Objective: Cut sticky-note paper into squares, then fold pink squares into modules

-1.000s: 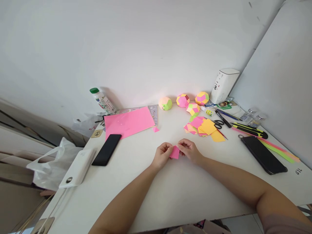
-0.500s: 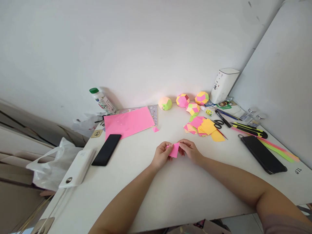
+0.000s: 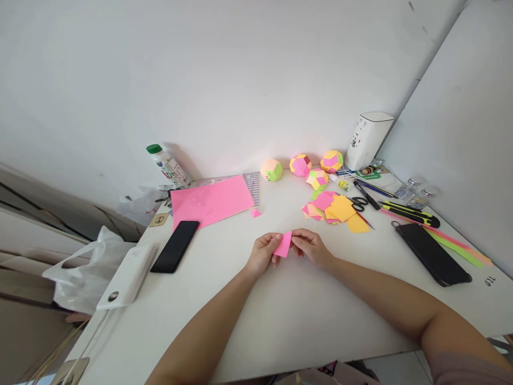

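Between my hands, above the white table, is a small pink paper square (image 3: 284, 245). My left hand (image 3: 263, 252) pinches its left side, thumb on top and fingers beneath. At the right edge, my right hand (image 3: 311, 247) has its thumb and fingertips closed on the upper corner. A small folded pink piece of paper (image 3: 255, 213) lies on the table beyond my left hand. Past my right hand is a loose pile of yellow, pink and green paper squares (image 3: 340, 208). Several many-sided coloured paper balls (image 3: 271, 170) sit against the wall.
Scissors (image 3: 359, 202), a glue stick (image 3: 341, 183) and a yellow cutter (image 3: 412, 212) lie at the right. A black phone (image 3: 175, 247) and a pink sheet (image 3: 212, 199) are at the left. A dark case (image 3: 433, 254) rests at the right.
The pink paper square has shifted slightly left and up, and tilted a little. My hands moved slightly with it; the things on the table have stayed put.
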### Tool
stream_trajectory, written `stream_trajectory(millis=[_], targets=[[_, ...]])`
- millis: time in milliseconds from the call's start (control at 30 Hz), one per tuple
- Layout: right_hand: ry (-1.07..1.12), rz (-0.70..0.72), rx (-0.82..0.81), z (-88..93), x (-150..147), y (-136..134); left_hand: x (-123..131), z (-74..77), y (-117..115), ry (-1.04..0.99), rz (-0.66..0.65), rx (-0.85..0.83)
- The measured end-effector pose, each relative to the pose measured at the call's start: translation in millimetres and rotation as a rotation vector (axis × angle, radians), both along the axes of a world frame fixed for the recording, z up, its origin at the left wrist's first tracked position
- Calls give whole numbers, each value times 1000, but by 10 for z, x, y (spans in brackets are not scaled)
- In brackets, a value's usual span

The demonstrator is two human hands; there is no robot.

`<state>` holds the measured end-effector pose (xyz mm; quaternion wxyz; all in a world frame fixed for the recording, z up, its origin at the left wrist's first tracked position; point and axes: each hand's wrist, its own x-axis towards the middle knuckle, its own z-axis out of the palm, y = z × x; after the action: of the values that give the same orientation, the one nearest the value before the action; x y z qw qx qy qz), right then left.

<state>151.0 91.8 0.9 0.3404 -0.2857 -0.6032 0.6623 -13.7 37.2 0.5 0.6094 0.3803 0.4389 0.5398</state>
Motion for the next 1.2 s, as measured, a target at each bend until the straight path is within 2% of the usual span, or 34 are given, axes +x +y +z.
stream_trajectory(millis=[267, 633, 833, 1200], targets=[[17, 37, 18, -24, 2, 4, 1, -6, -1, 30, -68, 2], [23, 19, -6, 6, -8, -11, 6, -29, 0, 38, -64, 30], [26, 11, 6, -34, -8, -7, 3, -32, -3, 36, -56, 24], [31, -17, 36, -66, 0, -1, -19, -36, -12, 83, -117, 1]])
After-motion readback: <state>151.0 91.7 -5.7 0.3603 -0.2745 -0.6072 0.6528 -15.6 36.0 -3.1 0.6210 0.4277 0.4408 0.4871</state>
